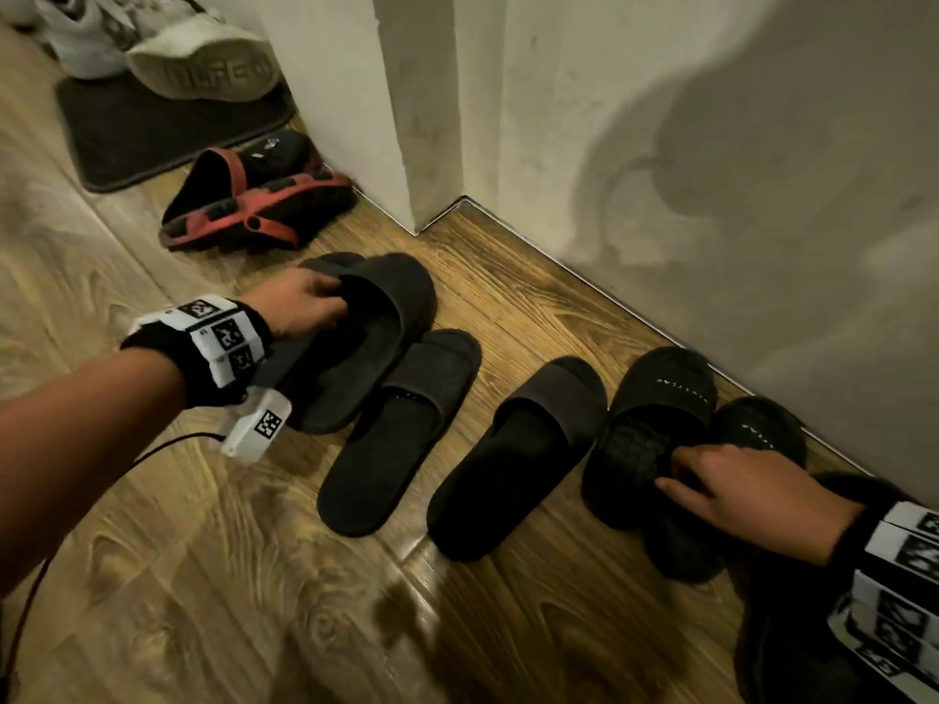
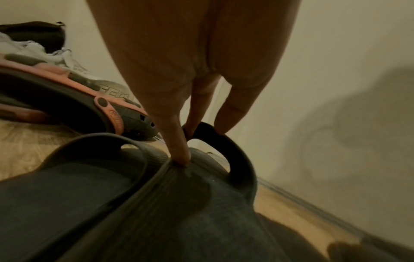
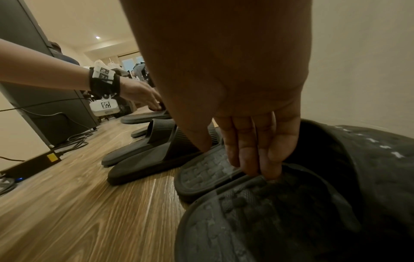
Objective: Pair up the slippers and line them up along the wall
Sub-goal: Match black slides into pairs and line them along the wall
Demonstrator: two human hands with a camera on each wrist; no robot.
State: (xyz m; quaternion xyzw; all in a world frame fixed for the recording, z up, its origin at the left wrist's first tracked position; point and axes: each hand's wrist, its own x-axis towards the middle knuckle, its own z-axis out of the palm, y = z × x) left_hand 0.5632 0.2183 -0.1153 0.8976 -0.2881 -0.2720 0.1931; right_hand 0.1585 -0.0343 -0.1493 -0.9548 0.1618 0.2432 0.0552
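Raised lettering on sneaker sole [image 1: 203, 68], white marks on slipper strap [image 1: 681, 388]: both illegible.

Dark slippers along the wall, as I see them

Two plain slides [image 1: 401, 429] [image 1: 518, 454] lie flat mid-frame; left of them a stacked pair [image 1: 376, 317] (one tilted); lower right, two fuzzy slippers [image 1: 655, 414] [image 1: 762, 424] touching.

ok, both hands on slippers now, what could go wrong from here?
1. The left hand pinches two dark slides together by the straps; in the left wrist view only fingertips hold them, so one may slip out.
2. The right hand grips the two fuzzy slippers by their inner edges; they already overlap, so they could end up skewed.
3. The two middle slides lie splayed apart, not parallel to the wall.
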